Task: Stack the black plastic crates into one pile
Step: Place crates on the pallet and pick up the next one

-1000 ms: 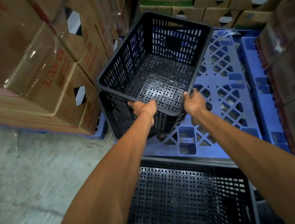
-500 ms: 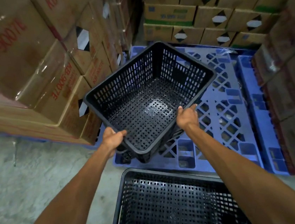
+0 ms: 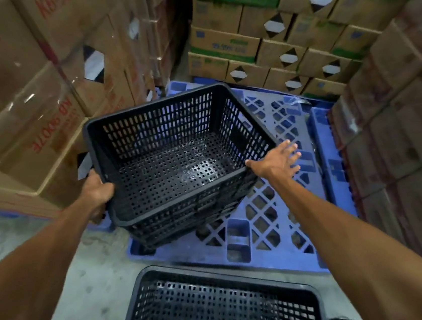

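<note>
Now, step: we seat the top black crate (image 3: 173, 161) into the nested pile on the blue pallet (image 3: 277, 220)
Left hand (image 3: 97, 191): curled round the crate's near-left corner
Right hand (image 3: 276, 164): fingers spread, palm against the rim corner beside it
Tip: we press both corners evenly
Next: loose crate (image 3: 218, 306), below our wrists

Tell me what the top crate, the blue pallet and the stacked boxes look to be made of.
Top crate: black moulded plastic, slightly glossy; its perforated floor catches a highlight. Blue pallet: apparently rigid moulded plastic, matte, with an open lattice deck. Stacked boxes: brown printed cardboard; those on the left seem wrapped in clear film, judging by the shiny creases.
</note>
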### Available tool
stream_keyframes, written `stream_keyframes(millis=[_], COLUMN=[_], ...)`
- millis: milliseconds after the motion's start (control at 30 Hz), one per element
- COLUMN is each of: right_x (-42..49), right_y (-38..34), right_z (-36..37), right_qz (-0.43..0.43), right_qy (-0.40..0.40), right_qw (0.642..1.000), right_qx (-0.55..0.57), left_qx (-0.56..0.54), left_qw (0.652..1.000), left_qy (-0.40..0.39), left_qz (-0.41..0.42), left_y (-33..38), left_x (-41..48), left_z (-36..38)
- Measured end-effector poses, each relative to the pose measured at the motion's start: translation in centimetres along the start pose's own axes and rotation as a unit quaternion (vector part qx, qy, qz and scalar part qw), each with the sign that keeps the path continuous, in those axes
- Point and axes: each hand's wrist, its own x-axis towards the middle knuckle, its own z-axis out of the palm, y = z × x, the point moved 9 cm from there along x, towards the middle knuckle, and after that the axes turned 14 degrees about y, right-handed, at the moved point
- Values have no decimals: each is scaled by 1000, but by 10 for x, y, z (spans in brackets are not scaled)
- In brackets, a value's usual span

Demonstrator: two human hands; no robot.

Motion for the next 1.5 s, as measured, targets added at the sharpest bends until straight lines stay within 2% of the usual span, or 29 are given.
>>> stream_keyframes(millis=[100, 200, 267, 400, 467, 567, 633, 733, 867, 1000, 1200, 1367, 1433, 1500], right_x=[22, 38, 49, 62, 63, 65, 71, 77, 65, 48, 11, -52, -85, -116], right_y=[-20, -37, -45, -31, -12, 9, 8, 7, 11, 17, 43, 95, 121, 149], right_z=[4, 16, 20, 13, 20, 31, 35, 32, 13, -23, -115, -219, -254, -273], right_qz=[-74, -121, -138, -156, -173, -155, -156, -170, -213, -224, -234, -208, -180, -161], right_qy=[16, -37, -62, -18, -14, -6, -11, -31, 36, 82, 116, 177, 205, 201], right_qw=[996, 991, 984, 974, 976, 988, 985, 984, 975, 966, 956, 954, 956, 963], right_qx=[-46, -49, -89, -163, -129, 16, 67, 52, 53, 96, 130, 125, 109, 84], left_qx=[48, 104, 137, 175, 194, 200, 201, 163, 99, 96, 69, 15, 15, 20], left_qw=[998, 987, 978, 971, 966, 964, 965, 972, 969, 964, 947, 949, 950, 953], left_qy=[38, 117, 152, 154, 147, 141, 140, 143, 206, 203, 207, 144, 119, 94], left_qz=[27, 39, 44, 61, 85, 101, 98, 92, 95, 145, 235, 279, 288, 287], left_y=[-2, -4, -1, -4, -6, -7, -8, -10, -13, 16, 110, 157, 159, 150], left_x=[3, 1, 0, 6, 10, 16, 19, 17, 6, -5, -46, -116, -149, -180], left_z=[-2, -9, -12, -16, -20, -23, -23, -25, -42, -56, -92, -126, -137, -148])
